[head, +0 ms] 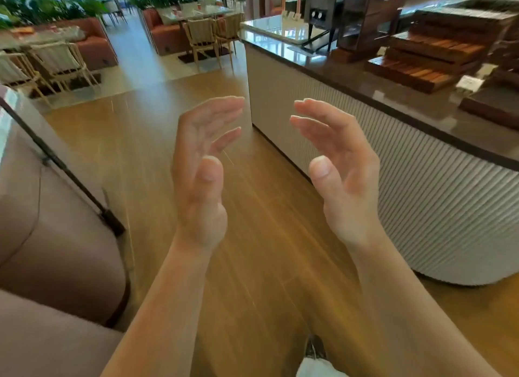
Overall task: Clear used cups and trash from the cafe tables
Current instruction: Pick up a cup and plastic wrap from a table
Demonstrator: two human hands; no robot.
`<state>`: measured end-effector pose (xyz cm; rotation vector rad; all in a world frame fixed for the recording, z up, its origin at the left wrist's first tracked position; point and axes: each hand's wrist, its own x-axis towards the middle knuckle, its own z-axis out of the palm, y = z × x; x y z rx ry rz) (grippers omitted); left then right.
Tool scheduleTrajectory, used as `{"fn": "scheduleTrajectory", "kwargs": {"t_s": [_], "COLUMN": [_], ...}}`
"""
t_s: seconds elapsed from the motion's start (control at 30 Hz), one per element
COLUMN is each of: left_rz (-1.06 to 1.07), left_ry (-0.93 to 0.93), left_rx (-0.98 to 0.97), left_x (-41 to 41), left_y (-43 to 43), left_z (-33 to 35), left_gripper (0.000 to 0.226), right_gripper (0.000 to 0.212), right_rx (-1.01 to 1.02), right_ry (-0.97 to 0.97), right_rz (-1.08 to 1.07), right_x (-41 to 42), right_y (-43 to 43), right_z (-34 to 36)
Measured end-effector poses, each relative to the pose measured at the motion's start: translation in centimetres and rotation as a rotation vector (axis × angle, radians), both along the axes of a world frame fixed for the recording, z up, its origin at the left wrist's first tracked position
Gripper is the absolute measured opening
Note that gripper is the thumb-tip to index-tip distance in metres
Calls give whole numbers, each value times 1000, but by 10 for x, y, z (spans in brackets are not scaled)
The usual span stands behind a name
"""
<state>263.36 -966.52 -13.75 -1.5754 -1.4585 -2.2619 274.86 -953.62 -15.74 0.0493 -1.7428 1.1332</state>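
The left hand and right hand hover over the wooden floor, palms facing, fingers loosely spread, holding nothing. Far ahead, blurred cups stand on a table.

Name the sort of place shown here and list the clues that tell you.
Probably a cafe or hotel lounge. Clues: tables with wicker chairs and orange sofas, a long serving counter carrying tiered wooden trays, and potted plants behind the seating.
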Motion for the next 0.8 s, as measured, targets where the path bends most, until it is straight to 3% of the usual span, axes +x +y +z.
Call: {"fn": "scheduleTrajectory", "kwargs": {"t_s": [0.2, 0.47, 0.8], "left_rz": [91, 182, 247], "left_ry": [64, -8, -35], "left_rx": [15, 10, 44], "left_x": [-64, -169, -398], "left_y": [117, 208, 284], "left_z": [27, 21, -15], "left_gripper": [77, 78, 72], "right_gripper": [82, 85, 87], "right_rx": [-11, -24, 29], "right_ry": [31, -22, -77], "right_rz": [30, 132, 258], "right_x": [-65, -180, -418], "right_y": [129, 230, 306], "right_z": [20, 19, 12]}}
